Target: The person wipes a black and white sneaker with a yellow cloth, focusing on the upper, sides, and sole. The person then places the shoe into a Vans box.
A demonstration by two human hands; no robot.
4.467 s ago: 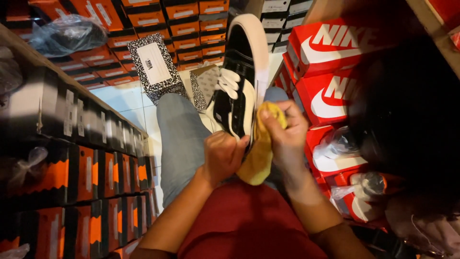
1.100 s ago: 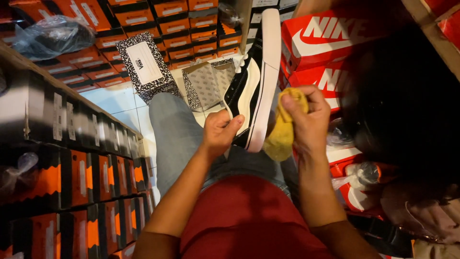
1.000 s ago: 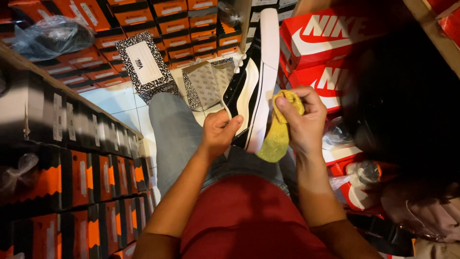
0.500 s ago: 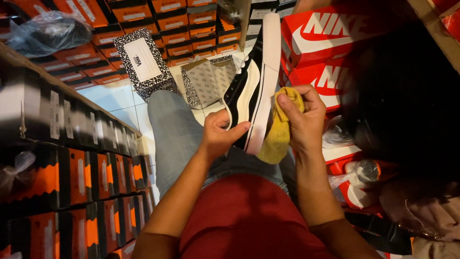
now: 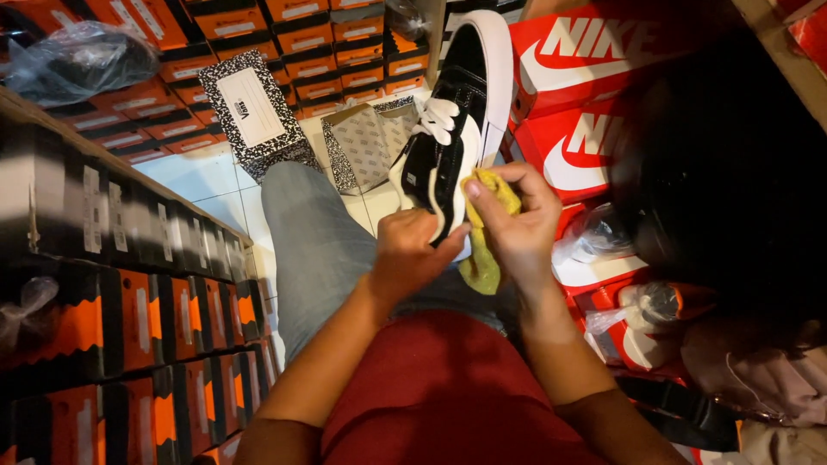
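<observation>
Both hands are working on one black-and-white sneaker (image 5: 452,138) raised above the person's lap, toe pointing away. The left hand (image 5: 413,254) is clamping its grip around the heel end, thumb lying along the side. The right hand (image 5: 512,220) is pinching a yellow cloth (image 5: 484,258) against the sneaker's side, seemingly near the pale sole edge. An open speckled shoebox (image 5: 366,146) is lying on the tiled floor (image 5: 215,185), with red shoeboxes (image 5: 594,103) stacked just right.

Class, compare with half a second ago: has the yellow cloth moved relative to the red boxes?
Yes. The yellow cloth in the right hand has shifted left, away from the red boxes, onto the black-and-white shoe.
</observation>
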